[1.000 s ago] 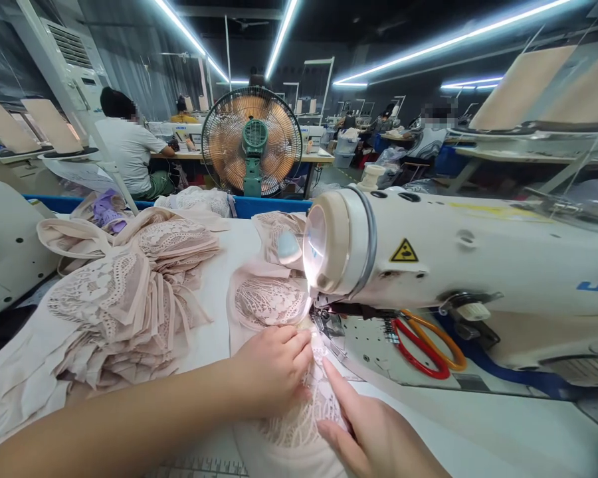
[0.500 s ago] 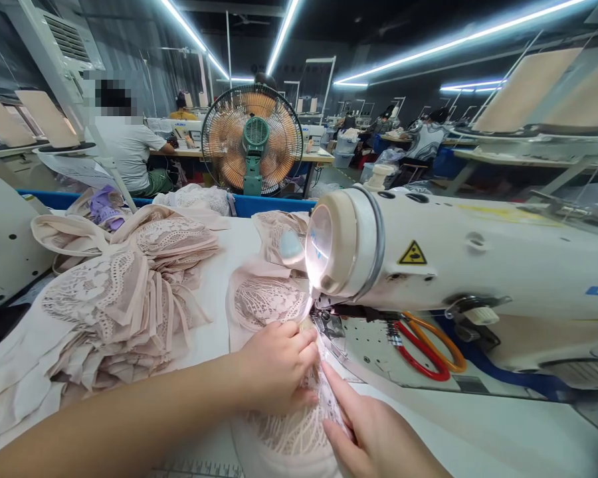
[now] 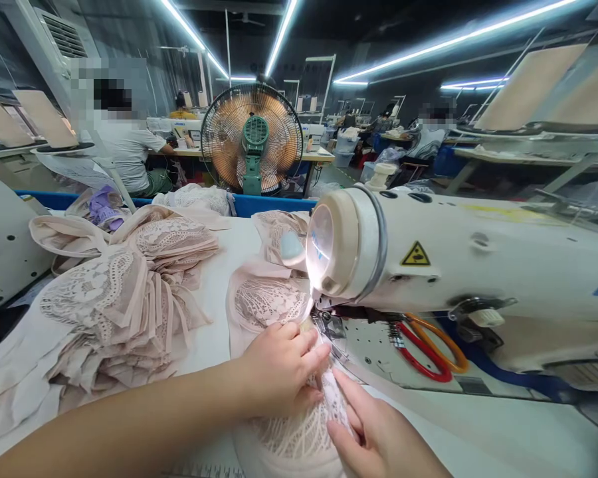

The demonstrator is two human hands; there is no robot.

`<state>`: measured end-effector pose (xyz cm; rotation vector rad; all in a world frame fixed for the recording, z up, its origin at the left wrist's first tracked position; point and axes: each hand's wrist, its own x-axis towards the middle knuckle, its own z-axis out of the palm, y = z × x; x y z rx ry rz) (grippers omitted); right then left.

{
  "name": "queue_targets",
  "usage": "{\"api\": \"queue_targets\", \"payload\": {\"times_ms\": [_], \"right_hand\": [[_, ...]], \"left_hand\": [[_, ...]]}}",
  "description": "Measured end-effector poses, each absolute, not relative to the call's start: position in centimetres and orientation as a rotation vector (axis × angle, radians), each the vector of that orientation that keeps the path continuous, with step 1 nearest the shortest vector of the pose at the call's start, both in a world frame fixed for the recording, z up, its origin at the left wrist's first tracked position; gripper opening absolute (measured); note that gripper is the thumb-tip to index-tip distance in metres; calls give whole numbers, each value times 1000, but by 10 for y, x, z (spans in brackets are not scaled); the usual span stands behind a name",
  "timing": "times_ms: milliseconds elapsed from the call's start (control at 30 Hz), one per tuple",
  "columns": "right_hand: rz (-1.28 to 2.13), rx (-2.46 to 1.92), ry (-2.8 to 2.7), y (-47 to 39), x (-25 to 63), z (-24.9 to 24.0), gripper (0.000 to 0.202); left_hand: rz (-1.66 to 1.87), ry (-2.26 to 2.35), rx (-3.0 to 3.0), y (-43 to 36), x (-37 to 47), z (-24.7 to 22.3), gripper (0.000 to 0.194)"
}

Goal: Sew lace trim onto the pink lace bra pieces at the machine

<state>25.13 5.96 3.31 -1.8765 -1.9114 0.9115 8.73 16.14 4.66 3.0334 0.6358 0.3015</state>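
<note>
Left hand (image 3: 279,368) lies flat on the lace piece (image 3: 299,431), fingers spread and pressing it to the table (image 3: 219,332). Right hand (image 3: 379,438) sits just beside it, forefinger stretched along the lace edge, holding nothing pinched. The lace runs lengthwise from the person toward the needle area (image 3: 329,325) of the sewing machine (image 3: 453,265), its far end just ahead of the fingertips. The left hand is nearer the needle. A stack of lace pieces (image 3: 119,312) waits to the left; scissors (image 3: 428,345) rest under the machine arm.
</note>
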Motion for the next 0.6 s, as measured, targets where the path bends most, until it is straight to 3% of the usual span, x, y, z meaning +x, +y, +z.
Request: {"api": "queue_targets", "payload": {"times_ms": [167,600], "right_hand": [[958,-1885,-2006,62,253,40,60],[447,-1919,-2297,57,250,31,57]], "left_hand": [[310,639,3049,161,88,45,57],[338,680,2993,160,90,45,54]]}}
